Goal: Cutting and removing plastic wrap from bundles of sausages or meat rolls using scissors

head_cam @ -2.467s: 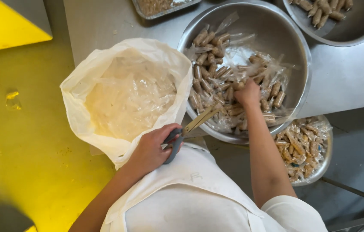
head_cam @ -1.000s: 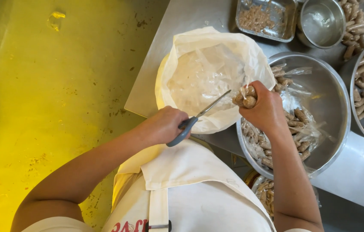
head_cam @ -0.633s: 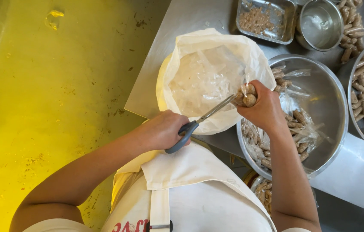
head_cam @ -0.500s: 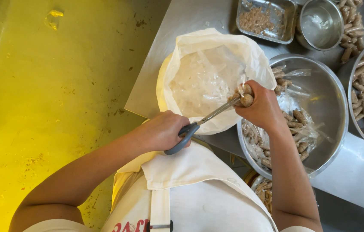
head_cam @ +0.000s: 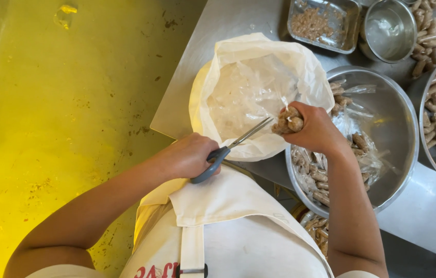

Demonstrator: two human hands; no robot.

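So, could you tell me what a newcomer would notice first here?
Probably the scissors in the left hand, blades at a small wrapped bundle of brown sticks that the right hand holds over a white plastic-lined bag. Right of it, a big steel bowl holds more wrapped sticks.

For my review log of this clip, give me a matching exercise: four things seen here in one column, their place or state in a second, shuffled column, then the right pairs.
Things:
1. scissors
2. bundle of brown sticks
3. white bag
4. rectangular metal tray

Places or states:
A. at the top of the counter, holding crumbs
B. gripped in the right hand
C. gripped in the left hand
D. standing open, lined with clear plastic

Pairs: 1-C, 2-B, 3-D, 4-A
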